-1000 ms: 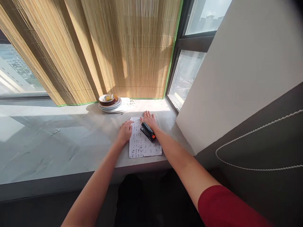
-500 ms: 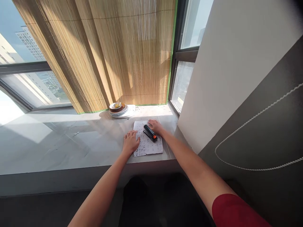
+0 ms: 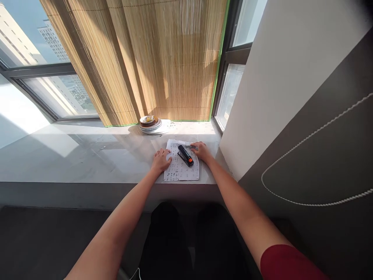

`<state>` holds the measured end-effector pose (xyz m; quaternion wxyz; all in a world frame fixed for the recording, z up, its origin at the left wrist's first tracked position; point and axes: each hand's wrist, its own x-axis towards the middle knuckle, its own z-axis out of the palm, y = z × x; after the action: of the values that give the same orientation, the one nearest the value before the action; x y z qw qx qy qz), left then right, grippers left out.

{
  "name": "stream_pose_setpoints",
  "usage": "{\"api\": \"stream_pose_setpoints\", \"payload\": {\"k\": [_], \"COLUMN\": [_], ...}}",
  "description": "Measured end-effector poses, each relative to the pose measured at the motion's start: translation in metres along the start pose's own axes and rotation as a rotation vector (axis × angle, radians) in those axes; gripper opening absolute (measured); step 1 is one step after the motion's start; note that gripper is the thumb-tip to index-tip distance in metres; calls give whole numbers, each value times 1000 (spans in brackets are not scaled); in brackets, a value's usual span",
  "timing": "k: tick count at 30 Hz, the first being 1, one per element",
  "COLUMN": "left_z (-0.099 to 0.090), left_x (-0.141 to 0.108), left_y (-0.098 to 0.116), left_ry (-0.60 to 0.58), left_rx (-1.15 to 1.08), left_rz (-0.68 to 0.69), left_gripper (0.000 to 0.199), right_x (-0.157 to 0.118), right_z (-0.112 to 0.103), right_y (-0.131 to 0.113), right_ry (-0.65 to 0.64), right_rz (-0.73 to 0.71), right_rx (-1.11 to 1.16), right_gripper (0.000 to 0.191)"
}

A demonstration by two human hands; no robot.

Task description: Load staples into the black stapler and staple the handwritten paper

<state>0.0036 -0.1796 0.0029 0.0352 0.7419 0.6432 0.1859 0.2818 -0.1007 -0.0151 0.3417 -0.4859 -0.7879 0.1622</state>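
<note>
A white sheet of paper (image 3: 177, 173) with handwriting lies near the front edge of the pale sill. On it rests a black stapler (image 3: 185, 155) with an orange patch at its near end. My left hand (image 3: 161, 160) lies with fingers spread at the paper's left edge, partly on the sill. At the upper right edge of the paper is my right hand (image 3: 201, 151), just right of the stapler, its fingers apart and bent. It does not grip the stapler.
A stack of plates (image 3: 150, 125) stands at the back of the sill (image 3: 116, 155), below a bamboo blind (image 3: 175, 62). A white wall (image 3: 262, 77) rises at the right, with a hanging beaded cord (image 3: 291, 200) beyond.
The view has shifted, so the sill sits higher in it. My right hand has drawn slightly right, away from the stapler. My left hand stays at the paper's left edge.
</note>
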Motion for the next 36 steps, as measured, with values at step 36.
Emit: {"api": "stream_pose_setpoints", "payload": {"k": [36], "left_z": [-2], "left_x": [-1], "left_y": [-5], "left_ry": [-26], "left_rx": [-100], "left_rz": [103], "left_gripper": [41], "right_x": [-28], "right_z": [9], "right_y": [-43], "right_ry": [73], "right_rz": [-280], "right_rx": [237], "right_gripper": [33]}}
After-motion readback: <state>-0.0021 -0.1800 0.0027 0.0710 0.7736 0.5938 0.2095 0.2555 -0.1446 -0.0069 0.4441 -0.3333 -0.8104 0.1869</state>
